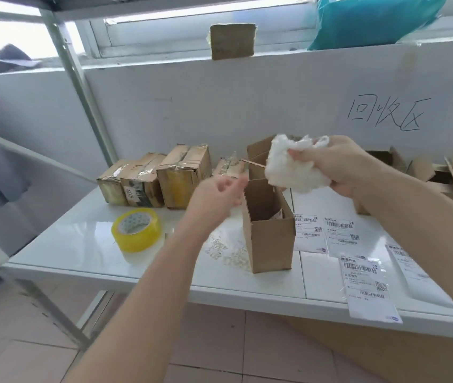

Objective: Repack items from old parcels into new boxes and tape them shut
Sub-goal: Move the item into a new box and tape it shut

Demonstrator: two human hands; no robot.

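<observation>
Right hand (338, 167) clutches white fluffy wad (289, 170) just above open carton (269, 239); left hand (217, 200) beside it, grip unclear.

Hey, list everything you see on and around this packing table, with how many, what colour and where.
open box: one, brown, table centre, upright.
fluffy pad: one, white, above open box, in right hand.
taped parcels: four, brown, back left row.
tape roll: one, yellow, front left.
shipping labels: four, white, right of open box.
opened cartons: several, brown, back right.
bag: one, teal, window ledge.
left hand: one, beside open box's rim, grip unclear.
right hand: one, grips fluffy pad.
</observation>
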